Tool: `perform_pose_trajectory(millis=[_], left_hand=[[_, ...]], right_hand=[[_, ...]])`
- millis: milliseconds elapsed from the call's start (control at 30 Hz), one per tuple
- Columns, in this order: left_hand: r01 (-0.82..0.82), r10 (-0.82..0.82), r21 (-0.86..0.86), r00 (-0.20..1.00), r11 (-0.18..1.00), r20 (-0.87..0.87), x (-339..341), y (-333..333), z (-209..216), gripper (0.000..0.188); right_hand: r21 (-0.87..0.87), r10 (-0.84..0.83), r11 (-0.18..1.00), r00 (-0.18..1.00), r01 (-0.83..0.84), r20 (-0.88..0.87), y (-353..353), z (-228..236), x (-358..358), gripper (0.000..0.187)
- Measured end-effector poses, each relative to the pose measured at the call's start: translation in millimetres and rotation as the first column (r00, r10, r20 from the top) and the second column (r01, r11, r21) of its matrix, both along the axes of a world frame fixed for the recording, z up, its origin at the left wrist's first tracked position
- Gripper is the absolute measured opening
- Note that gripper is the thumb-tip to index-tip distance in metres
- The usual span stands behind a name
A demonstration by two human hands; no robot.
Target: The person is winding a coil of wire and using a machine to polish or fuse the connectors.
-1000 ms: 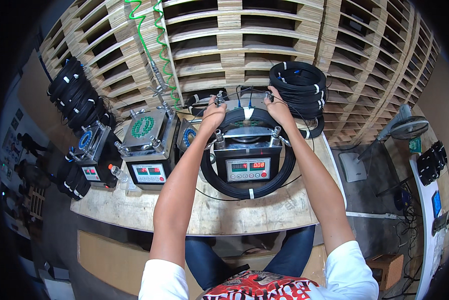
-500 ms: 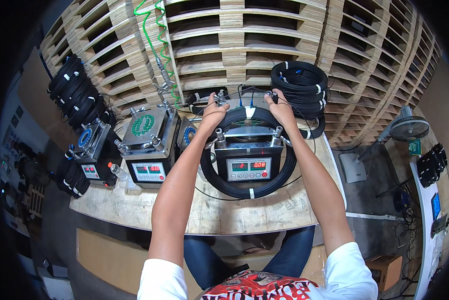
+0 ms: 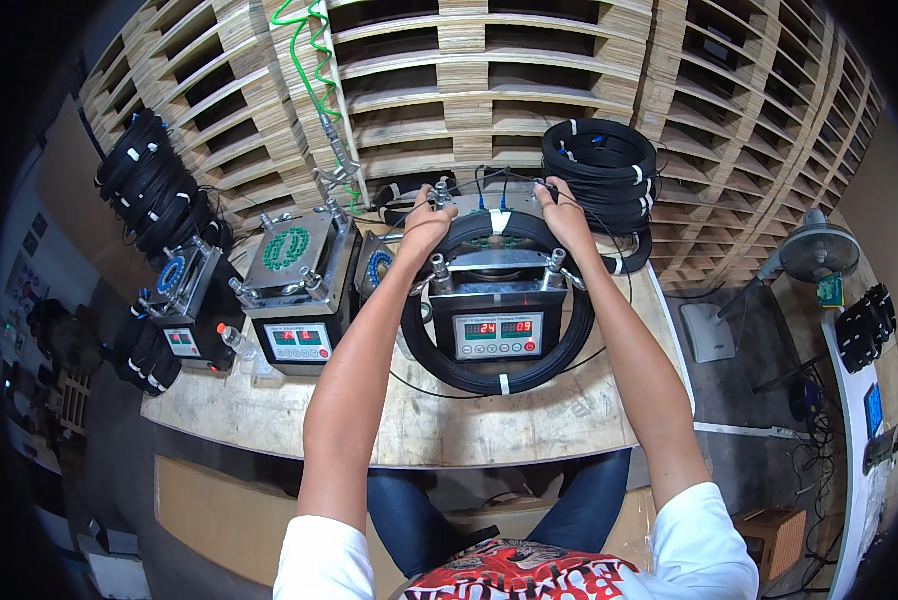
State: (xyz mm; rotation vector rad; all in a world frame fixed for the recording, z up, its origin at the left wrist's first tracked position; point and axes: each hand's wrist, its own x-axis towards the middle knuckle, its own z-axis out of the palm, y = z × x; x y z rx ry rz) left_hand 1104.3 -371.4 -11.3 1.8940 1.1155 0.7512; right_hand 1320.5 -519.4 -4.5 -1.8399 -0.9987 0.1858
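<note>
A black polishing machine [image 3: 447, 345] with a steel top plate and a lit red display stands before me. A large coil of black cable [image 3: 503, 384], bound with white bands, hangs round its body. Two blue connectors [image 3: 502, 200] with thin black leads stand upright at the rear of the plate. My left hand [image 3: 427, 224] closes round the far left clamp post [image 3: 442, 188]. At the far right corner my right hand [image 3: 565, 214] has its fingers curled round the matching post, which they mostly hide. Both near clamp posts [image 3: 555, 266] show free of my hands.
Two similar machines [image 3: 300, 341] stand to the left, a small clear bottle [image 3: 233, 340] between them. Coiled black cables [image 3: 599, 165] are stacked behind right, more [image 3: 149, 180] far left. Wooden pallets [image 3: 469, 60] rise behind the worktable [image 3: 269, 410]. A green air hose [image 3: 324, 75] hangs down.
The red figures on the displays have changed. My right hand has shifted slightly and now covers more of its clamp post. My left hand stays nearly where it was.
</note>
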Motion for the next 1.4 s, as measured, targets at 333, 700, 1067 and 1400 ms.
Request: perform_pose_trajectory(millis=[333, 700, 1067, 1400], left_hand=[[-0.063, 0.07, 0.081, 0.994, 0.995, -0.087, 2, -11, 11, 0.076], [-0.137, 0.149, 0.076, 0.973, 0.988, -0.178, 4, -22, 22, 0.074], [-0.155, 0.167, 0.073, 0.965, 0.985, -0.201, 10, -32, 33, 0.072], [-0.069, 0.075, 0.081, 0.995, 0.994, -0.069, 21, -14, 7, 0.075]], right_hand=[[-0.102, 0.019, 0.995, 1.0, -0.02, -0.013, 0, 1, 3, 0.06], [-0.118, 0.105, 0.986, 0.991, -0.114, -0.081, 2, -5, 7, 0.063], [-0.058, 0.144, 0.988, 0.989, -0.146, -0.035, 13, -32, 31, 0.066], [0.032, 0.142, 0.989, 0.989, -0.143, 0.032, 7, -34, 49, 0.055]])
